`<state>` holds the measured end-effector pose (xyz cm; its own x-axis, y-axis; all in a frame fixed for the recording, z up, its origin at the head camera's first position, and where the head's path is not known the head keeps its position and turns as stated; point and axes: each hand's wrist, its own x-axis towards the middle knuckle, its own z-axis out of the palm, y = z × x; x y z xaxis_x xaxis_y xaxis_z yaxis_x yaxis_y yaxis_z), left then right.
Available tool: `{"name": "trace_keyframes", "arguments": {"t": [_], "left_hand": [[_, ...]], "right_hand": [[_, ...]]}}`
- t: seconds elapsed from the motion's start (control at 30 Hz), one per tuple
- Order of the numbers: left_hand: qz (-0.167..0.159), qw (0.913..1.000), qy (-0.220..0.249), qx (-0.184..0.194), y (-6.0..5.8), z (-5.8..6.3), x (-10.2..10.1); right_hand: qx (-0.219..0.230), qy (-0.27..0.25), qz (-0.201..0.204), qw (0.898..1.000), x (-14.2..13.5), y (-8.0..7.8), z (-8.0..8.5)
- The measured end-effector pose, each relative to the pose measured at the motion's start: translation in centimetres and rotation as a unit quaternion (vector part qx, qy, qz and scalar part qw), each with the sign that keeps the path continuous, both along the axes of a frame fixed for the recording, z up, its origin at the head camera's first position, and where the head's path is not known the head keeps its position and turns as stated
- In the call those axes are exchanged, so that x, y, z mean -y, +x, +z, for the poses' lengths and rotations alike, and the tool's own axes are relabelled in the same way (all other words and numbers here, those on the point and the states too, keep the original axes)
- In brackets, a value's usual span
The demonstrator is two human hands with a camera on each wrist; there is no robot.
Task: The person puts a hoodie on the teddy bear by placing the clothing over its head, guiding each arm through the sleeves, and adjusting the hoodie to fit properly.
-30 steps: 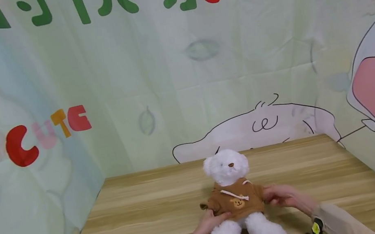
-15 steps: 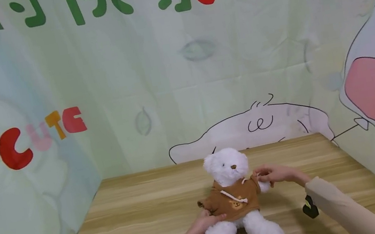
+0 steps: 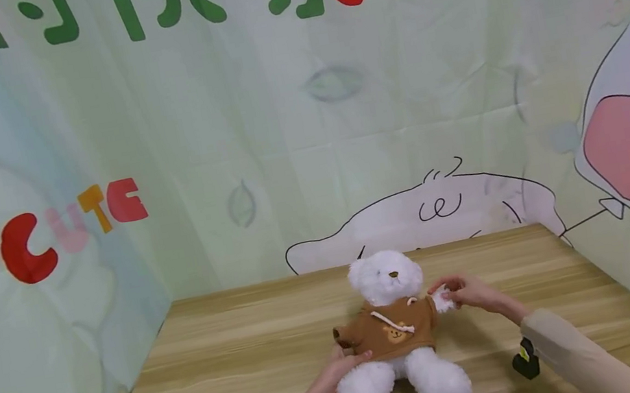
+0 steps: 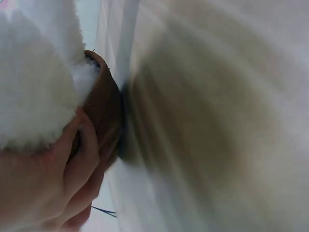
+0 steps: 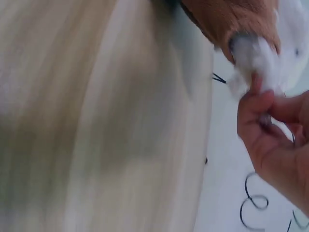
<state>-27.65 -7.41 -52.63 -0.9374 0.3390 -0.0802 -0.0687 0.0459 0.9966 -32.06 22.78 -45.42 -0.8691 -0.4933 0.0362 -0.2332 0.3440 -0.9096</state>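
A white plush teddy bear [image 3: 386, 276] in a brown hoodie [image 3: 380, 342] sits over the table in the head view, its face outward and legs to the front. My left hand [image 3: 333, 382] grips its lower side at the hoodie hem, thumb across the front. In the left wrist view the fingers [image 4: 84, 166] curl against brown cloth beside white fur. The sleeve [image 3: 341, 335] on that side shows a dark opening with no paw out. On the other side, a white paw [image 3: 442, 300] pokes out of its sleeve [image 5: 231, 21], and my right hand [image 3: 474, 293] pinches it between thumb and fingers.
The wood-grain table [image 3: 240, 348] runs back to a printed cloth backdrop [image 3: 294, 144] with cartoon drawings. Cloth also hangs along the left and right sides. A small black device [image 3: 526, 359] with a yellow mark sits by the right sleeve.
My right hand has moved from the hoodie sleeve outward and up to the paw, which has come into sight out of the sleeve. My left hand keeps its hold as the bear shifts slightly.
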Motion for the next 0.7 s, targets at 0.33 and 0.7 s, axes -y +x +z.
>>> {"name": "trace_keyframes", "arguments": {"t": [0.33, 0.7], "left_hand": [[0.252, 0.9078, -0.212, -0.260, 3.2, 5.6, -2.0], [0.043, 0.8900, -0.244, -0.383, 2.3, 5.8, 0.0]], "right_hand": [[-0.002, 0.122, -0.092, 0.988, 3.1, 2.0, 0.5], [0.109, 0.034, -0.080, 0.990, 5.2, 2.9, -1.2]]}}
